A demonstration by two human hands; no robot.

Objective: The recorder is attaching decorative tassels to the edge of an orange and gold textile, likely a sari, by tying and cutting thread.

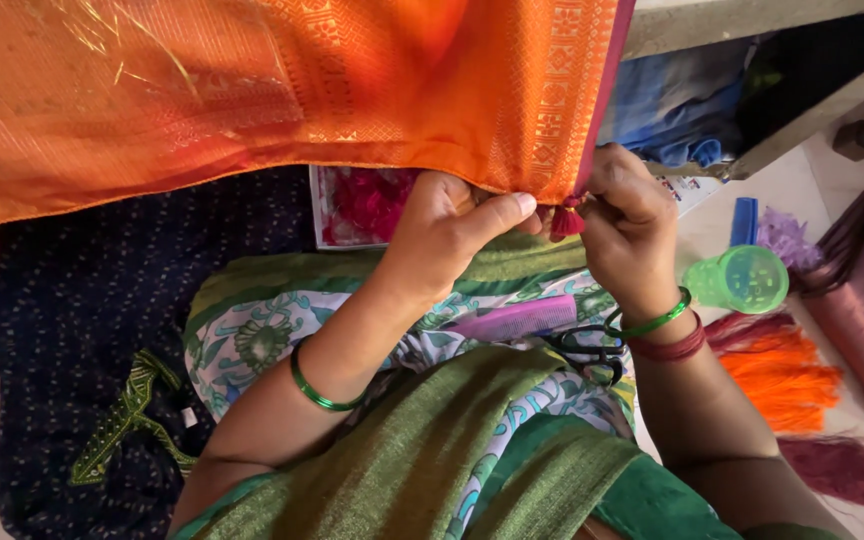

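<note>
An orange woven cloth with a gold patterned border point(252, 90) hangs across the top of the view. My left hand point(452, 225) pinches its lower edge between thumb and fingers. My right hand point(627, 225) grips the same edge just to the right, at the corner. A small red tassel point(566, 220) hangs from the hem between the two hands. Both wrists wear green bangles. On my lap lie a purple comb point(517, 318) and black scissors point(592, 348).
A green plastic cup point(742, 278) lies on its side at the right, beside a blue comb point(744, 220). Orange point(782, 375) and maroon thread bundles point(842, 468) lie on the floor. A box of red threads point(362, 205) sits behind the cloth. Dark blue fabric point(82, 330) covers the left.
</note>
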